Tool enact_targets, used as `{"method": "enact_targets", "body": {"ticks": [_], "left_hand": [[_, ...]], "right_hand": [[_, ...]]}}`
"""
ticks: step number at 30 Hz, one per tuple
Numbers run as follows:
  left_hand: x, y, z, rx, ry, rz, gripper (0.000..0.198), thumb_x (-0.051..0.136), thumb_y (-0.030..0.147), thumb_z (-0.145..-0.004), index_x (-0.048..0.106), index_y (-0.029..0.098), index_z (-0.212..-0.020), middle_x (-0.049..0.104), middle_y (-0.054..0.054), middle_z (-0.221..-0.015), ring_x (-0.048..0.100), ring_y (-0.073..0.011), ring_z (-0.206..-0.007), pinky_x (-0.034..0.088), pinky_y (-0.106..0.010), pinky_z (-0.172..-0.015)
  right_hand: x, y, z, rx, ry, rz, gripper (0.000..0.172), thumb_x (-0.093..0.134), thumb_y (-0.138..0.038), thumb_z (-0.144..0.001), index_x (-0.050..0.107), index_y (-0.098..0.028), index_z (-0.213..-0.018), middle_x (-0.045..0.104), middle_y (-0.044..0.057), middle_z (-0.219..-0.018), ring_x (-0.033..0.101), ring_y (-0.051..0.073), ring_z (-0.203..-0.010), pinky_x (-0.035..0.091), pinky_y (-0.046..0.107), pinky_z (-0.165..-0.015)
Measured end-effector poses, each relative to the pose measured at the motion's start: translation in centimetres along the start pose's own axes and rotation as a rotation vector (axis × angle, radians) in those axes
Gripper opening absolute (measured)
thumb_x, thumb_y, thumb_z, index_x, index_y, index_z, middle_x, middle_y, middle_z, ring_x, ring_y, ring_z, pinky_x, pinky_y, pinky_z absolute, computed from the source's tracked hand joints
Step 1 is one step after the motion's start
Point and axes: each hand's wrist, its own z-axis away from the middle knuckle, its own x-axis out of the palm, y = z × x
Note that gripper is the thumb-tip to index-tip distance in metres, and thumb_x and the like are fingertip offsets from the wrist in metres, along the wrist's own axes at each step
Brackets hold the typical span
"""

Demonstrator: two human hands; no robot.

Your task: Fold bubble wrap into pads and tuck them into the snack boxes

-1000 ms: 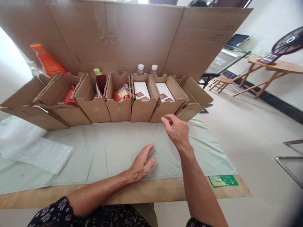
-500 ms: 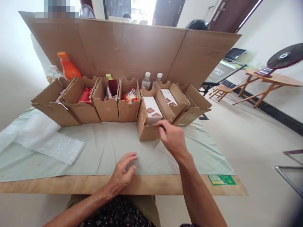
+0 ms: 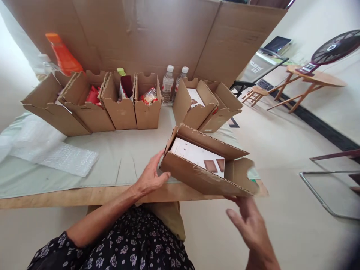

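Observation:
An open-topped cardboard box [image 3: 197, 178] slants across the table's front edge. Inside it lies a white carton [image 3: 194, 153] printed with brown squares. My left hand [image 3: 152, 174] is at the box's left end, fingers behind the corner and thumb along the near side. Beneath the right end, my right hand [image 3: 249, 221] supports the box with its fingers, the thumb held away; its fingertips are hidden by the box.
Behind stands a row of similar boxes [image 3: 147, 116] with packets inside. Two clear bottles [image 3: 168, 84] and an orange bottle [image 3: 64, 56] stand before a tall cardboard panel [image 3: 168, 33]. Bubble wrap [image 3: 56, 157] lies left. A fan [image 3: 332, 48] is at right.
The box with the white carton has come out of the row toward me and turned sideways. My right hand moved from its front rim to below its end; my left hand has reached its other end.

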Motion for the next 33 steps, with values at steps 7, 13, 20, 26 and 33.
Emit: {"method": "enact_targets", "body": {"ticks": [7,13,20,26,33], "left_hand": [[-3.3,-0.8,0.2,-0.044,0.343,0.021,0.050,0.066,0.028,-0.084,0.058,0.020,-0.132,0.069,-0.010,-0.124,0.065,-0.0277,-0.120,0.060,-0.040,-0.097],[-9.8,-2.1,-2.4,-0.014,0.565,-0.066,0.048,0.068,0.030,-0.084,0.059,0.021,-0.130,0.068,-0.008,-0.122,0.066,-0.0228,-0.114,0.057,-0.036,-0.099],[-10.2,-5.4,-4.1,-0.003,0.698,-0.119,0.061,0.068,0.030,-0.084,0.049,0.019,-0.141,0.063,-0.011,-0.126,0.064,-0.0233,-0.118,0.052,-0.038,-0.106],[-9.7,-7.4,-4.0,-0.021,0.655,-0.118,0.063,0.070,0.031,-0.084,0.047,0.020,-0.142,0.059,-0.014,-0.137,0.054,-0.0312,-0.136,0.044,-0.049,-0.116],[-10.1,-7.6,-3.8,-0.061,0.646,-0.174,0.063,0.071,0.034,-0.085,0.047,0.021,-0.142,0.060,-0.014,-0.137,0.056,-0.0318,-0.132,0.047,-0.050,-0.111]], "right_hand": [[9.3,-3.3,-5.9,-0.109,-0.103,-0.034,0.051,0.071,-0.052,-0.086,0.060,-0.024,-0.128,0.071,0.010,-0.111,0.071,0.028,-0.095,0.060,0.046,-0.086],[18.0,-6.5,-13.4,-0.205,-0.307,-0.239,0.066,0.068,-0.045,-0.087,0.049,-0.025,-0.146,0.062,0.013,-0.142,0.063,0.029,-0.122,0.057,0.049,-0.100],[17.2,-7.6,-15.1,-0.372,-0.233,-0.057,0.074,0.066,-0.045,-0.093,0.036,-0.030,-0.159,0.052,0.013,-0.156,0.058,0.032,-0.135,0.052,0.054,-0.108],[13.6,-15.4,-18.8,-0.902,-0.168,0.565,0.075,0.067,-0.055,-0.093,0.045,-0.016,-0.154,0.066,0.021,-0.137,0.052,0.042,-0.139,0.037,0.062,-0.116],[17.2,-17.4,-21.8,-1.005,-0.408,0.783,0.081,0.066,-0.047,-0.092,0.038,-0.001,-0.153,0.069,0.025,-0.129,0.065,0.039,-0.120,0.041,0.058,-0.111]]}}
